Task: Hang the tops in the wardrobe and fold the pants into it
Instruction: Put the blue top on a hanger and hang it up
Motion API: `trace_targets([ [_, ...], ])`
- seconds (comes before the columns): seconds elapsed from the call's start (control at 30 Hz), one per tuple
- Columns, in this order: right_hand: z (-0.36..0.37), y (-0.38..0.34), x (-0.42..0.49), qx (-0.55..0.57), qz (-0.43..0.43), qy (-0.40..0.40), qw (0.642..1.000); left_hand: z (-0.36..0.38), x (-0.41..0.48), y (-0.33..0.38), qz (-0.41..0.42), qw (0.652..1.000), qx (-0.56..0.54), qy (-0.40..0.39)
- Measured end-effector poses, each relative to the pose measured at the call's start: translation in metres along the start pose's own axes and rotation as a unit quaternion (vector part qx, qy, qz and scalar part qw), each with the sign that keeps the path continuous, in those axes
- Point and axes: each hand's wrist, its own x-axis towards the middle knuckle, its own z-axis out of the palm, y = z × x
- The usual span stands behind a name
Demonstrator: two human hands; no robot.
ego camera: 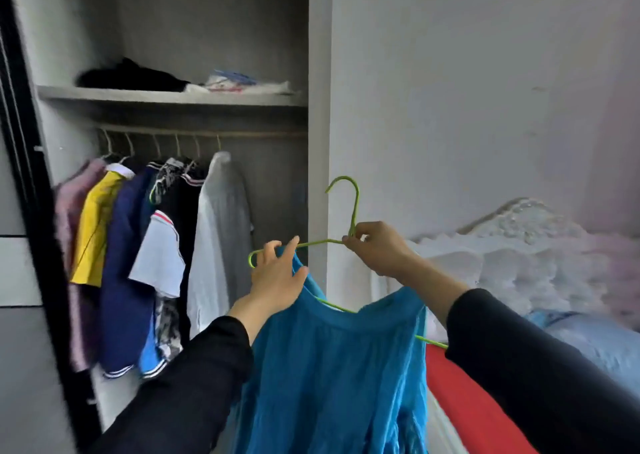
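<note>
The right hand pinches the neck of the green hanger, likely to steady it. At its 9 o'clock, the left hand grips the blue top, apparently seating a shoulder.

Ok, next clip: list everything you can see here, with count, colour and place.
wardrobe: one, grey, open, left half
shelf: one, grey, upper wardrobe
dark clothes: one pile, black, shelf left
plastic packet: one, clear with blue and red, shelf right
rail: one, pale, under the shelf
hung tops: roughly six; pink, yellow, navy, patterned, white, pale grey; on the rail
green hanger: one, centre, held up outside the wardrobe
blue top: one, partly on the green hanger
red cloth: one, lower right
bed: one, white bedding, right
left hand: black sleeve, grips the blue top
right hand: black sleeve, pinches the green hanger's neck
</note>
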Motion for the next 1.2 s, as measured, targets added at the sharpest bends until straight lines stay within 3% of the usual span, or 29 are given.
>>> trace_targets([
  [0.17,0.061,-0.012,0.068,0.004,0.02,-0.044,0.999,0.011,0.056,-0.052,-0.006,0.996,-0.019,-0.089],
  [0.43,0.142,-0.024,0.201,-0.035,-0.027,-0.063,0.997,0.007,0.179,-0.123,-0.032,0.99,0.023,-0.133],
  [0.57,0.175,-0.039,0.266,-0.026,-0.045,-0.042,0.998,0.001,0.24,-0.158,-0.04,0.996,0.03,-0.069],
  [0.83,0.197,-0.077,0.392,0.022,-0.028,0.032,0.999,-0.025,0.362,-0.215,0.059,0.992,0.058,0.094],
  [1.0,0.215,-0.101,0.458,-0.032,-0.029,0.122,0.992,-0.061,0.429,-0.241,0.104,0.979,0.115,0.134],
  [1.2,0.228,-0.129,0.533,-0.054,-0.006,0.159,0.986,-0.085,0.504,-0.259,0.105,0.977,0.124,0.135],
])
